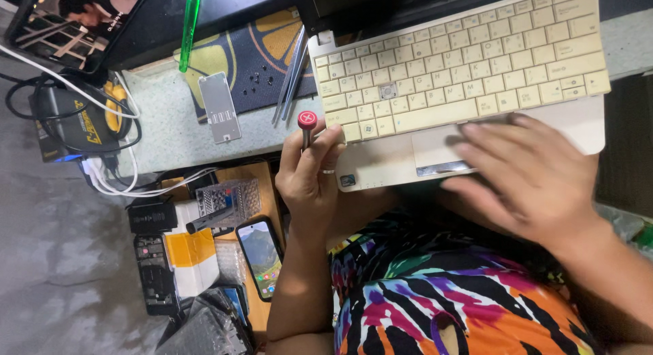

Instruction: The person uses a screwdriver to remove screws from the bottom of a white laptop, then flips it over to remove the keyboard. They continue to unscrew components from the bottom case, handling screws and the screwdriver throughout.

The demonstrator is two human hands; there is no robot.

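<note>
A: Where do things stand with the small cream laptop point(462, 62)?

B: It lies open on the counter point(163, 124), keyboard up. One key is missing near the middle of the board, a bare grey socket point(388, 91) showing there. The rest of the keys look seated, and the casing looks whole, as far as I can judge.

A: And the hands?

B: The left hand point(309, 171) is closed around a screwdriver point(307, 126), held upright with its red cap on top, just off the laptop's near left corner. The right hand point(527, 175) is spread flat and holds nothing; it rests on the palm rest, covering part of the touchpad point(439, 147). It is blurred.

A: Any parts already taken off?

B: Beyond the left hand a grey metal plate point(220, 107) lies loose on the counter, with tweezers point(291, 76) beside it and tiny screws point(257, 76) on a patterned mat point(238, 56). So I'd say some small parts are out, but the laptop itself seems barely opened.
</note>
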